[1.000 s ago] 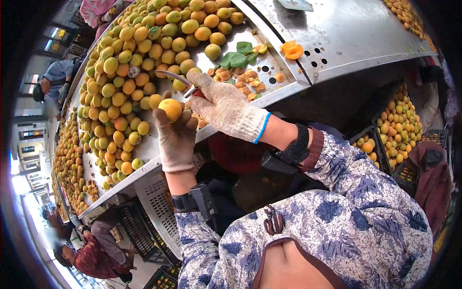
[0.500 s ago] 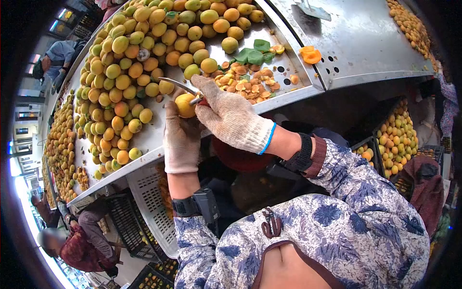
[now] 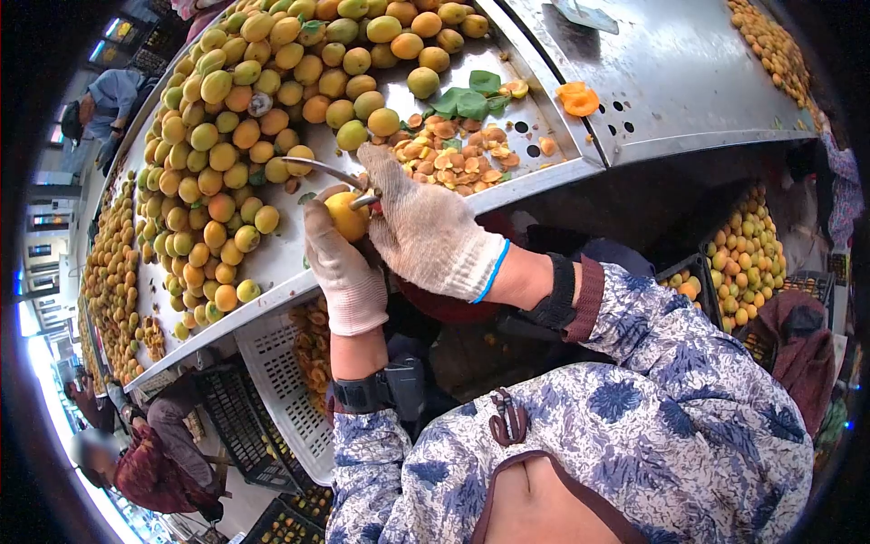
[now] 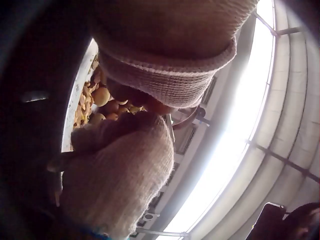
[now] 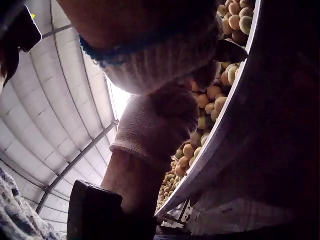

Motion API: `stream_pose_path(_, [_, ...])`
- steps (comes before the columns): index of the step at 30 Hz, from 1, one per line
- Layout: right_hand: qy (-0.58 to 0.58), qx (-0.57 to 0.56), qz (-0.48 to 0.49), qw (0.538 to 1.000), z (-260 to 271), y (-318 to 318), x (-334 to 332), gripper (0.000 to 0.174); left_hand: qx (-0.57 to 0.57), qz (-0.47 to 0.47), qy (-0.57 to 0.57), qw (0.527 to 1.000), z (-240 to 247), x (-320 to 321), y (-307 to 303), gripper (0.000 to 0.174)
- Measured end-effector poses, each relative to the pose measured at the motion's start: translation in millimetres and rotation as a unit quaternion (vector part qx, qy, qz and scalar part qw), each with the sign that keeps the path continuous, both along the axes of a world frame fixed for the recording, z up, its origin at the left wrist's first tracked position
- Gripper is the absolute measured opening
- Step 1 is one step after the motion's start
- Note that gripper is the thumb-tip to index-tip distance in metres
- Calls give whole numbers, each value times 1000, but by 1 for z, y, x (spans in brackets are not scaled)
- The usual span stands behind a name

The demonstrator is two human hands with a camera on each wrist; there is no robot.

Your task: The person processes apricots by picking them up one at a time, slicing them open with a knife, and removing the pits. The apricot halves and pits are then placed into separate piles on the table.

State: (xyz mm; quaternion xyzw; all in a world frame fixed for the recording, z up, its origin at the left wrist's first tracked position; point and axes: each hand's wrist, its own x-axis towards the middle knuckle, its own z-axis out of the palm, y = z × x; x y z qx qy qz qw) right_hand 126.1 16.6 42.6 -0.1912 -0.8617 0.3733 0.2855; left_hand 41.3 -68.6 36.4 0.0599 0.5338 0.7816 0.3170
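Wearing a knit glove, my left hand holds a yellow-orange apricot over the table's front edge, fingers around its underside. My gloved right hand grips a knife with a curved blade, which points left above the fruit. A short metal part of the knife lies right against the apricot's upper right side. In the left wrist view the right glove sits close below the left cuff. From the right wrist the left glove overlaps the right hand, and the apricot is mostly hidden.
A large heap of apricots covers the metal table. Cut pieces and green leaves lie beyond my right hand. An opened apricot rests near drain holes. A white crate stands below left; filled crates are at right.
My hands have come together, bringing the knife from just above the apricot against its side. The view has shifted slightly; the heap and cut pieces look the same.
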Motion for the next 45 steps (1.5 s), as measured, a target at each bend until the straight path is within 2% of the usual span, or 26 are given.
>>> stream_pose_path(1, [1, 3, 2, 1000, -1, -2, 1, 65, -30, 9, 103, 994, 0, 2, -1, 56])
stream_pose_path(3, [9, 12, -9, 1000, -5, -6, 1, 66, -93, 35, 292, 951, -4, 1, -3, 60])
stream_pose_path(6, [18, 26, -15, 999, -6, -9, 1, 70, -115, 41, 327, 937, -6, 1, -7, 60])
stream_pose_path(9, [19, 41, -29, 999, -7, -12, -1, 65, -141, 42, 358, 922, -6, -1, -8, 58])
stream_pose_path(11, [-24, -62, -7, 998, -8, -13, -3, 58, -130, 14, 332, 934, -11, -12, -11, 55])
stream_pose_path(13, [1, -86, 32, 996, -23, -10, -12, 54, -121, -13, 305, 945, -8, -16, -14, 52])
stream_pose_path(14, [27, -110, 70, 991, -30, -9, -15, 50, -73, -28, 156, 985, -4, -16, -15, 50])
stream_pose_path(15, [-137, -403, 155, 892, 20, 1, 0, 42, -22, -43, 4, 999, 3, -17, -16, 47])
stream_pose_path(16, [-137, -402, 157, 892, 24, 1, 2, 42, -22, -42, 6, 999, 9, -18, -16, 47])
stream_pose_path(18, [-132, -618, 210, 746, 29, 0, 4, 48, 30, 19, -142, 989, 17, -20, -14, 45])
stream_pose_path(19, [-141, -619, 196, 747, 36, 3, 3, 57, 0, 33, -137, 990, 18, -24, -14, 47])
stream_pose_path(20, [-144, -619, 197, 747, 39, 3, 4, 57, 1, 36, -139, 990, 11, -31, -18, 47])
stream_pose_path(21, [-124, -498, 160, 843, 41, 4, 6, 61, 48, -35, -147, 987, -2, -41, -24, 48])
stream_pose_path(22, [-98, -364, 121, 918, 42, 5, 6, 65, 94, -105, -154, 978, -4, -45, -24, 49])
stream_pose_path(23, [-38, -215, 75, 973, 2, 2, -3, 67, 80, -82, -152, 982, -8, -45, -20, 50])
stream_pose_path(24, [-38, -214, 79, 973, 4, 2, -2, 67, 81, -78, -151, 982, -4, -43, -18, 50])
stream_pose_path(26, [-75, -108, 37, 991, 12, 4, 2, 64, 94, -34, -171, 980, 5, -38, -13, 51])
stream_pose_path(30, [-161, -101, 62, 980, 20, -2, 5, 61, 17, 59, -164, 984, 4, -35, -7, 49])
stream_pose_path(31, [-147, -72, 52, 985, 15, -4, 4, 59, 16, 58, -165, 984, 2, -35, -8, 49])
stream_pose_path(33, [-137, -59, 45, 988, 11, -8, 3, 58, 99, 12, -156, 983, -1, -34, -10, 49])
stream_pose_path(39, [-127, -61, 39, 989, 15, -14, 2, 52, 45, 106, -116, 987, 8, -16, 3, 54])
stream_pose_path(45, [-112, -66, 45, 990, 1, -20, -4, 47, 54, 60, -85, 993, 1, -15, 0, 59])
